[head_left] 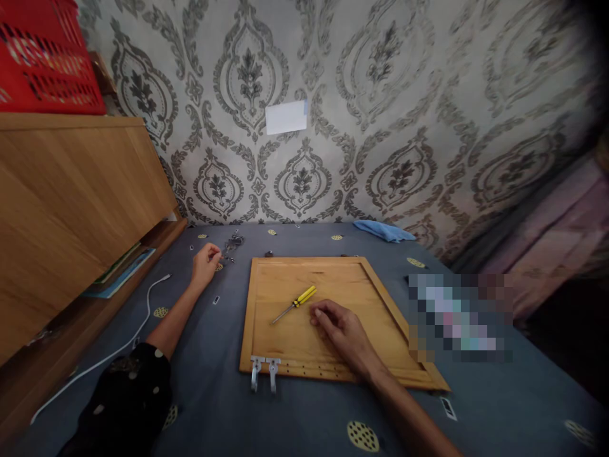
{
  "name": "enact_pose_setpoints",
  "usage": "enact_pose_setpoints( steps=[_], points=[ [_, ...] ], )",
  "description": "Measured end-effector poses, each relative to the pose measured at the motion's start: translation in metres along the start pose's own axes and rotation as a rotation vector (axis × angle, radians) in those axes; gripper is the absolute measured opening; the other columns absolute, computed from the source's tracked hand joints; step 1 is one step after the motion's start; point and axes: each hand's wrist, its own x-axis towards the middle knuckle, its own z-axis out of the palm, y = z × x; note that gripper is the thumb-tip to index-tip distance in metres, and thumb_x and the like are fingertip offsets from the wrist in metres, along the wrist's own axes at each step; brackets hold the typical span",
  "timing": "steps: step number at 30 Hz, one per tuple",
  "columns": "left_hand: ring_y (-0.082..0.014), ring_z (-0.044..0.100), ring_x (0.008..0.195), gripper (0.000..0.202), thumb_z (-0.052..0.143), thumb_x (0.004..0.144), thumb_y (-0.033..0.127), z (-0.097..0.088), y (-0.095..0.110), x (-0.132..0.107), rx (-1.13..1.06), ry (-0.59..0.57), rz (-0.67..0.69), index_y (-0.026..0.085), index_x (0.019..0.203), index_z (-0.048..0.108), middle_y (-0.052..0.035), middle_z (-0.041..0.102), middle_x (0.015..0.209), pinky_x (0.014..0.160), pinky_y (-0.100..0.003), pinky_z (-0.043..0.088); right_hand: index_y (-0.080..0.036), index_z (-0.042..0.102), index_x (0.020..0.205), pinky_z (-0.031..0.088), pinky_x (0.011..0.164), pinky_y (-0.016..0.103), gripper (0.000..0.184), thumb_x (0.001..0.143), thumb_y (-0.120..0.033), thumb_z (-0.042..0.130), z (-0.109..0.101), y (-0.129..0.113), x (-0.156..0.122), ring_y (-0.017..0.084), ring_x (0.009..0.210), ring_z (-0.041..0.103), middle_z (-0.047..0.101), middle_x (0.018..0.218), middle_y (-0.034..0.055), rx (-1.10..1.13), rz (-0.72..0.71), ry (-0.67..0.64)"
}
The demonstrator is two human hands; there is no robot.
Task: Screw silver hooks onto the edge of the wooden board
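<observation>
A wooden framed panel (pixel 361 304) lies flat on the grey-blue cloth. A yellow-handled screwdriver (pixel 295 303) rests on it, near the middle. My right hand (pixel 340 330) lies on the panel just right of the screwdriver, fingers curled, not touching it. My left hand (pixel 205 263) reaches out to the far left of the panel, its fingers pinched together next to a small pile of metal hardware (pixel 233 242); what it pinches is too small to make out. Two metal hinges (pixel 265 371) stick out from the panel's near edge.
A wooden cabinet (pixel 71 203) stands at the left with a red crate (pixel 45 57) on top. A white cable (pixel 137 324) runs across the cloth. A blue cloth (pixel 383 230) lies by the patterned wall. Small screws are scattered around.
</observation>
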Motion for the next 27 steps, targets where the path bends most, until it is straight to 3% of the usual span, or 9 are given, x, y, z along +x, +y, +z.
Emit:
enact_pose_setpoints(
  steps=[4, 9, 20, 27],
  points=[
    [-0.0223, 0.068, 0.103, 0.036, 0.063, 0.098, 0.037, 0.004, -0.004, -0.02, -0.037, -0.077, -0.03, 0.015, 0.126, 0.061, -0.0101, 0.065, 0.123, 0.087, -0.042, 0.06, -0.018, 0.068, 0.087, 0.047, 0.052, 0.027, 0.036, 0.082, -0.053, 0.059, -0.001, -0.001, 0.0, 0.016, 0.056, 0.058, 0.068, 0.069, 0.0041, -0.003, -0.01, -0.015],
    [-0.0226, 0.067, 0.104, 0.035, 0.064, 0.098, 0.037, -0.006, 0.0, -0.037, 0.049, -0.154, -0.001, 0.015, 0.126, 0.061, -0.0101, 0.065, 0.123, 0.088, -0.043, 0.06, -0.018, 0.068, 0.09, 0.047, 0.054, 0.027, 0.034, 0.082, -0.05, 0.058, -0.002, -0.001, -0.002, 0.016, 0.058, 0.059, 0.069, 0.071, 0.0042, -0.015, -0.008, -0.02],
    [-0.0242, 0.065, 0.112, 0.03, 0.063, 0.098, 0.037, -0.019, 0.029, -0.082, 0.241, -0.183, 0.234, 0.016, 0.12, 0.065, -0.01, 0.066, 0.124, 0.097, -0.048, 0.056, -0.018, 0.067, 0.093, 0.049, 0.053, 0.028, 0.039, 0.081, -0.053, 0.059, 0.001, 0.002, 0.0, 0.016, 0.057, 0.058, 0.07, 0.073, 0.0046, -0.009, 0.002, -0.025],
    [-0.0207, 0.067, 0.101, 0.027, 0.062, 0.1, 0.038, -0.025, 0.043, -0.102, 0.267, -0.201, 0.247, 0.015, 0.114, 0.066, -0.0081, 0.068, 0.114, 0.091, -0.043, 0.058, -0.017, 0.068, 0.096, 0.051, 0.059, 0.029, 0.032, 0.091, -0.047, 0.06, -0.001, 0.009, 0.0, 0.016, 0.063, 0.061, 0.071, 0.077, 0.0041, -0.035, -0.001, -0.067]
  ],
)
